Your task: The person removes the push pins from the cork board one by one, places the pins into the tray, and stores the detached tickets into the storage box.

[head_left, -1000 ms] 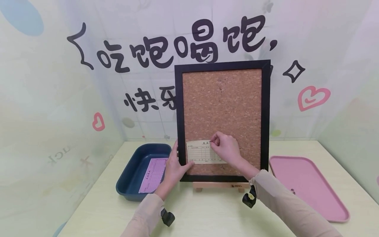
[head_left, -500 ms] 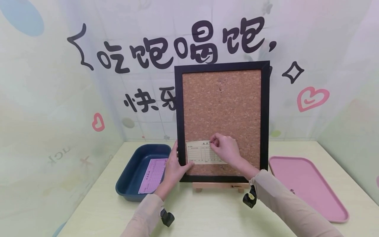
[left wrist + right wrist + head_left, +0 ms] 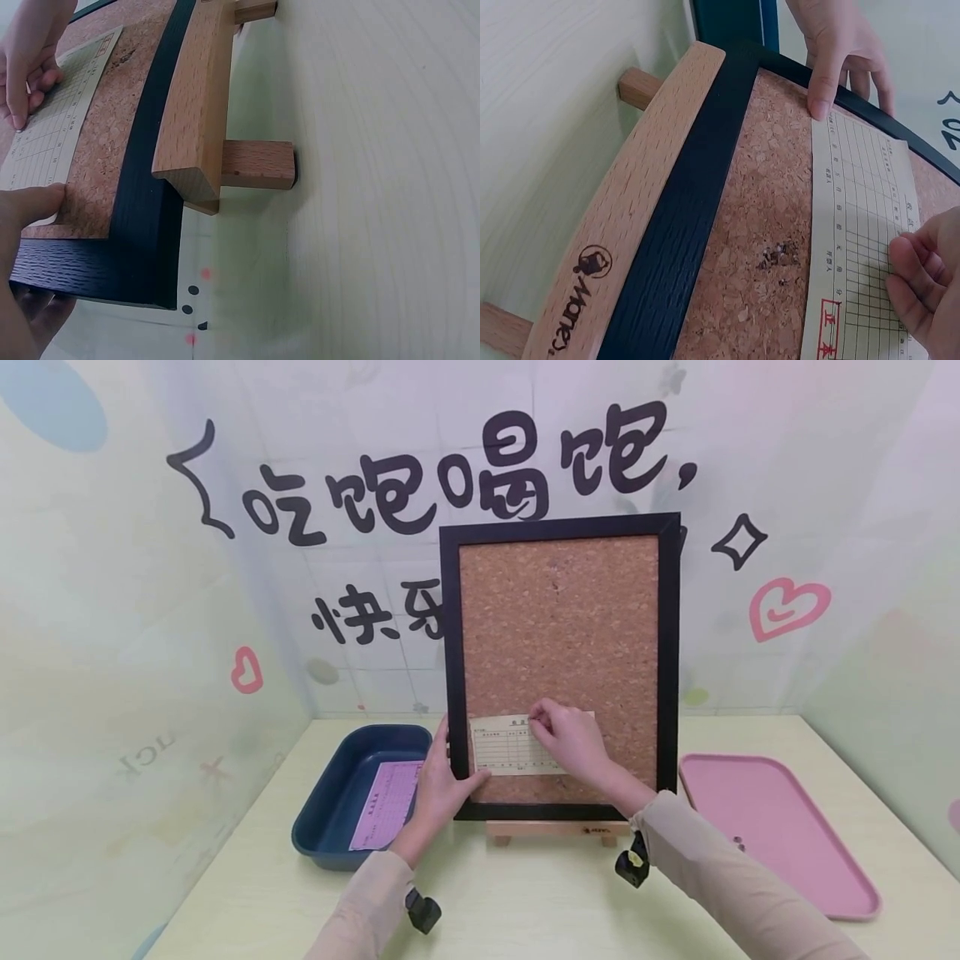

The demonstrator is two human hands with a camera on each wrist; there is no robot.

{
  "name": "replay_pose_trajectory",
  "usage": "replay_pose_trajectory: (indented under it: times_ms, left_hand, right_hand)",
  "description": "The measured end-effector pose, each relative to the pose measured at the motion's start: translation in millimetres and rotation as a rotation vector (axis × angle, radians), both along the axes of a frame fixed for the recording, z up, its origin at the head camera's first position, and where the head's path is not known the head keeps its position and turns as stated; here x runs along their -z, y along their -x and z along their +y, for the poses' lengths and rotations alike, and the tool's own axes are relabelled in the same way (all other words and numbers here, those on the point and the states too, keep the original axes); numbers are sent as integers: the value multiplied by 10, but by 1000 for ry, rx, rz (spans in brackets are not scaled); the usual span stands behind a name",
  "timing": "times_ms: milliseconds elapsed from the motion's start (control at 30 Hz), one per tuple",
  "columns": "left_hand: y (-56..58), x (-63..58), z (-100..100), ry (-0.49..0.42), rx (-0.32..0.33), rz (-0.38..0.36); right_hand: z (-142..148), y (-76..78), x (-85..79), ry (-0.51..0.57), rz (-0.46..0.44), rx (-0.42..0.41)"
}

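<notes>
A black-framed corkboard (image 3: 562, 627) stands upright on a small wooden easel (image 3: 551, 829). Flat against its lower left lies a cream printed form (image 3: 495, 747). My left hand (image 3: 441, 781) grips the frame's left side, thumb over the form's lower left corner and the other fingers behind the frame. At the form's upper edge, right of its middle, my right hand (image 3: 576, 743) has thumb and curled fingers together on the paper. In the left wrist view a small shiny thumbtack (image 3: 20, 130) shows at its fingertips, mostly covered by them.
A dark blue basin (image 3: 318, 814) on the left holds a pink printed form (image 3: 384, 806). On the right lies a pink tray (image 3: 795, 835) bearing a few small dark metal pieces (image 3: 739, 843), partly behind the right sleeve. A printed cloth wall rises close behind the board.
My right hand has dropped very slightly, and the form's upper right corner now shows above it. The left hand keeps its hold on the frame.
</notes>
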State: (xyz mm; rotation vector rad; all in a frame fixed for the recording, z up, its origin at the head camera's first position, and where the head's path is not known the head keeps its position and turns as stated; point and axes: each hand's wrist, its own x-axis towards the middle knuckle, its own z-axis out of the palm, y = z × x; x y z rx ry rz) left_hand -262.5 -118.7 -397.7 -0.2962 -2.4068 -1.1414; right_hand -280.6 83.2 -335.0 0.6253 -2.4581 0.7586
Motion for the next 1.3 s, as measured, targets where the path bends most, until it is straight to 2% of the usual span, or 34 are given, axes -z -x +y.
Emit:
replay_pose_trajectory:
  times_ms: [267,900,1133,1300]
  left_hand:
    - [9,2,13,4,3,6]
    - [7,-13,22,2,0,-11]
    - [21,7,8,-2,7,-7]
    - [23,22,-29,13,15,9]
  right_hand:
    - [-6,-2,-11,-3,21,13]
    - [47,-13,-109,-46,-92,-27]
    - [99,-22,-114,-41,-139,-100]
    - [143,-22,-96,13,-220,-160]
